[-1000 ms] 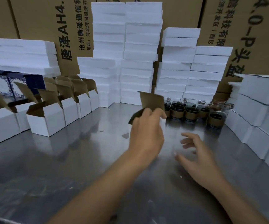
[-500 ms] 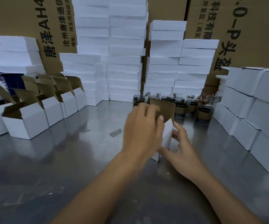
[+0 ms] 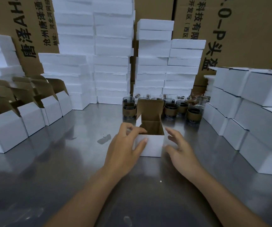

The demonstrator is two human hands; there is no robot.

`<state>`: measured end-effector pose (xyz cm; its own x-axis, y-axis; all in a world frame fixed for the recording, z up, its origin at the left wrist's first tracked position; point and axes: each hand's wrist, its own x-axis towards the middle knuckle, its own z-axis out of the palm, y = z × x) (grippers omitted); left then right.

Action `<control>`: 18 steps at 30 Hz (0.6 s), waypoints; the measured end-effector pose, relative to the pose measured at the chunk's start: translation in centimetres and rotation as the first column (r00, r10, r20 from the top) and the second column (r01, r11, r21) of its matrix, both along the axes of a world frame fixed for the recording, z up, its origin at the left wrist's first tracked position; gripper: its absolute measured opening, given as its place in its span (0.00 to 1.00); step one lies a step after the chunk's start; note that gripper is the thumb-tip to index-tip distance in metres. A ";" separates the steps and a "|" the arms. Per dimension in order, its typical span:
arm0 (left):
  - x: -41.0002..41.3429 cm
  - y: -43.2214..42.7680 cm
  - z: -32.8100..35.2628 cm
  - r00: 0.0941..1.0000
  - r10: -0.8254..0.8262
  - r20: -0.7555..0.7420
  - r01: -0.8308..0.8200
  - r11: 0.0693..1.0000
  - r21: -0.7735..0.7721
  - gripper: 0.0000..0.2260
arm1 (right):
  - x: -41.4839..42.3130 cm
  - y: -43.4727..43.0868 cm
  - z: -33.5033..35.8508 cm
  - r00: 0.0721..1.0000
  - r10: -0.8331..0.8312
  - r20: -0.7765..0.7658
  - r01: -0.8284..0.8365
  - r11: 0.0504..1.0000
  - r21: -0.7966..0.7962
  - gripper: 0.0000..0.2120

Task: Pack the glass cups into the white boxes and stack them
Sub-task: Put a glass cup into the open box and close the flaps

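One open white box stands at centre frame on the steel table, lid flap upright at the rear so the mouth is clear for loading; nothing shows inside it. My left hand holds it, thumb on the front face and fingers curled at the left rim, which I judge is to steady it. My right hand is wide, fingers spread just beside the right wall; contact I cannot confirm.

The glass cups wait directly behind the box, within easy reach. I count four brown-banded ones in front; the rear row overlaps, so the total is perhaps ten.

Lower left: five empty boxes with flaps raised, staged for filling. Right edge: closed white boxes stacked in tiers, apparently finished work. The upper centre holds white foam slabs in several columns.
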<state>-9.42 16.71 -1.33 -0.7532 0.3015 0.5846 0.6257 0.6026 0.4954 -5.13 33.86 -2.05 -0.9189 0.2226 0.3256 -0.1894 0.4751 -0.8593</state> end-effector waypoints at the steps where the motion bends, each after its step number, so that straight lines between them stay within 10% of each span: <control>1: -0.1 0.0 -0.2 1.000 -0.005 -0.014 0.006 1.000 0.003 0.10 | -0.5 0.5 0.2 0.999 -0.038 -0.011 0.038 0.999 -0.015 0.21; 11: -0.9 0.5 -1.2 0.996 0.039 -0.080 -0.040 0.999 -0.013 0.11 | -8.1 11.4 2.8 0.845 -0.511 0.157 0.468 0.850 0.242 0.24; 18: -1.1 0.3 -1.4 0.999 0.029 -0.026 -0.031 0.997 -0.068 0.13 | -11.1 14.5 2.7 0.817 -0.548 0.178 0.485 0.821 0.303 0.30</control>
<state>-10.56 17.05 -2.74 -0.7480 0.3187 0.5822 0.6185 0.6530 0.4371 -16.19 48.38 0.70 -0.7446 0.6341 0.2084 0.3440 0.6321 -0.6943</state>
